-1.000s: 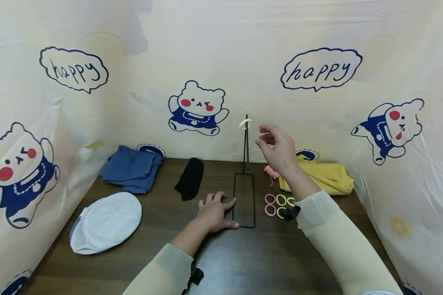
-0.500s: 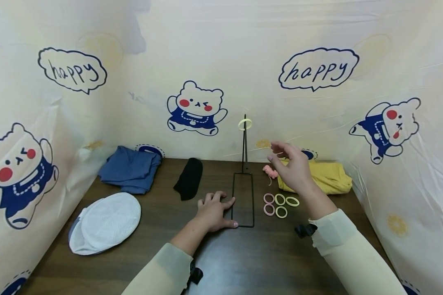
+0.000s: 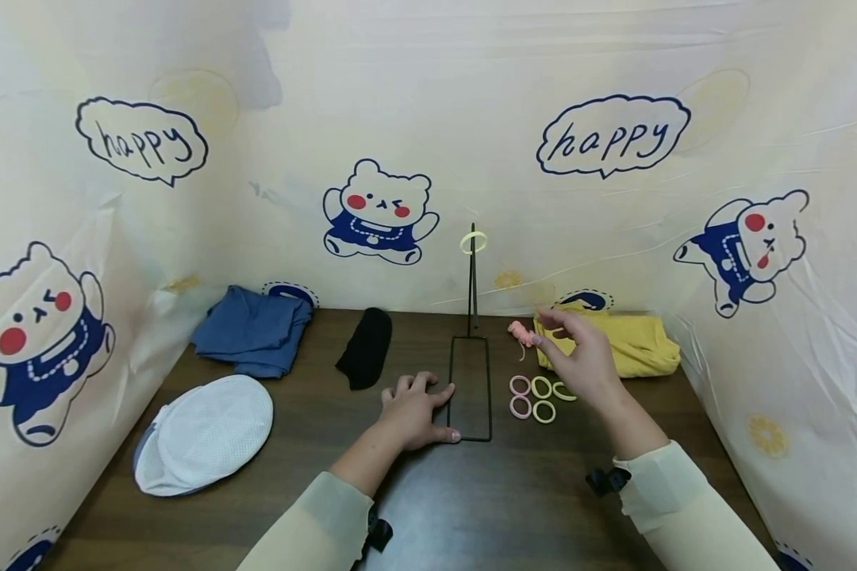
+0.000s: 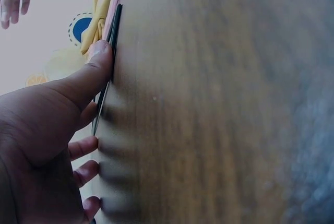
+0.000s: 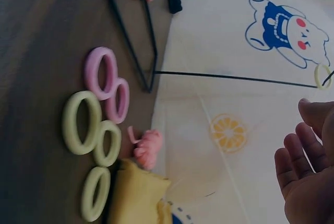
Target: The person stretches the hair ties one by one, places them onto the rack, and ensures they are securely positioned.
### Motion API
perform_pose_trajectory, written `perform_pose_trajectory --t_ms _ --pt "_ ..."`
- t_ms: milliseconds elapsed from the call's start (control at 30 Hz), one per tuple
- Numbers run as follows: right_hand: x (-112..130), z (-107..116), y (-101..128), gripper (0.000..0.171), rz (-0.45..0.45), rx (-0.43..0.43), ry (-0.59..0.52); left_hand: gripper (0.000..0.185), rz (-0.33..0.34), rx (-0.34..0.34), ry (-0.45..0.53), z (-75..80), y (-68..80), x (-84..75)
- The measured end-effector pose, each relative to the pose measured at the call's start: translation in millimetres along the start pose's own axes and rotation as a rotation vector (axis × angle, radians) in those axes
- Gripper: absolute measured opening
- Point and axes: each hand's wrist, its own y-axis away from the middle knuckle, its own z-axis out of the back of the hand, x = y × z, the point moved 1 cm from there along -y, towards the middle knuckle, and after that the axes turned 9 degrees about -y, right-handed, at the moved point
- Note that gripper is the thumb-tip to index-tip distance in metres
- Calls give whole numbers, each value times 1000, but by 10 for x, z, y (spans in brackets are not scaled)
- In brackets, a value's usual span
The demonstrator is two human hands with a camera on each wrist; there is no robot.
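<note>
A black wire stand [image 3: 471, 388] has a flat rectangular base on the dark wooden table [image 3: 457, 507] and an upright rod. One pale yellow hair ring [image 3: 474, 241] hangs at the rod's top. My left hand [image 3: 416, 410] rests flat on the table, its thumb [image 4: 93, 72] and fingers against the base's left edge. My right hand [image 3: 578, 353] hovers empty, fingers loosely spread, just above several pink and yellow hair rings [image 3: 536, 396] lying right of the base. In the right wrist view these rings [image 5: 96, 125] lie beside the base corner [image 5: 148, 80].
A pink scrunchie [image 3: 520, 332] and folded yellow cloth [image 3: 632, 345] lie at the back right. A black sock [image 3: 367, 345], blue cloth [image 3: 253, 327] and white mesh cap [image 3: 203, 432] lie left. Cartoon-printed sheets wall in three sides.
My right hand has come down and to the right, from beside the ring on the rod to just above the loose rings. The left hand has stayed put.
</note>
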Motion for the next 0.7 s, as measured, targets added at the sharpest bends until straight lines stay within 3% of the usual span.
perform_pose_trajectory --t_ms 700 --pt "-536 192 468 41 -231 214 147 93 5 -5 3 -11 8 -8"
